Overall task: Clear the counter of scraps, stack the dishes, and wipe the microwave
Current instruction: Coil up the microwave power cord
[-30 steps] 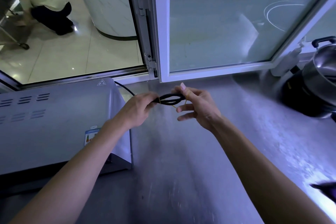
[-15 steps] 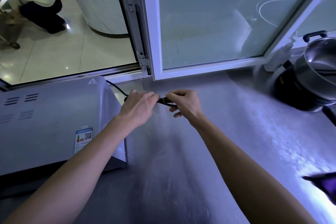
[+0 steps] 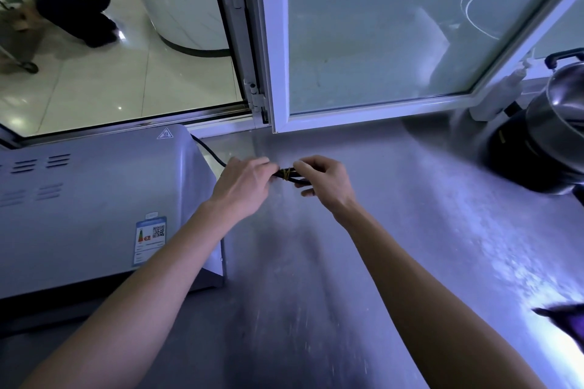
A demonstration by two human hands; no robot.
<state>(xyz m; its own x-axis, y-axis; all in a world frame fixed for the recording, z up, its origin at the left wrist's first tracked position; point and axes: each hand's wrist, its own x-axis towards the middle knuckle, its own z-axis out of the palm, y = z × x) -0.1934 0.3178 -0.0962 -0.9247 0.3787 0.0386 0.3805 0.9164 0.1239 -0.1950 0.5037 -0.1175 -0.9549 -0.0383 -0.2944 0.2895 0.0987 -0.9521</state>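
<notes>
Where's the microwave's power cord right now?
The black cord is bundled between left hand and right hand, right of the microwave.

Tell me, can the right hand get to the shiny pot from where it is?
Probably yes: bare counter lies between the right hand and the steel pot, but it's gripping the bundled cord.

Counter (image 3: 395, 246) open mid/right; microwave (image 3: 94, 205) blocks left, pot (image 3: 556, 136) prob. crowds far right.

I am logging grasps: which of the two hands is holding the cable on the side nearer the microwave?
The left hand. It grips the bundled black cable beside the microwave; the right hand holds the end farther from it.
</notes>
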